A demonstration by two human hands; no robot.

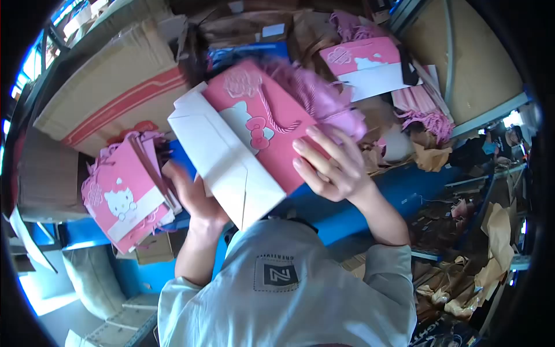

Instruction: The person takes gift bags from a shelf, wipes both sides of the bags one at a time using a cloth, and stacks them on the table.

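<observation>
A pink paper gift bag [289, 107] with a white cartoon cat, a raised bow and a twisted rope handle is tilted in front of me, its white bottom panel [225, 159] toward my body. Around the lower left of that panel is my left hand [199, 199], its thumb side showing and its other fingers hidden behind the bag. My right hand [335, 168] grips the bag's lower right side, fingertips on the pink face and thumb out of sight. Beyond the bag's upper right edge, pink material [335, 104] is blurred.
At left, a stack of pink cat bags [130, 199] lies beside a cardboard box [115, 87]. More folded pink bags [370, 66] lie at the upper right, near pink rope handles [430, 124]. Crumpled brown paper [468, 283] fills the lower right. A blue surface [393, 191] runs beneath.
</observation>
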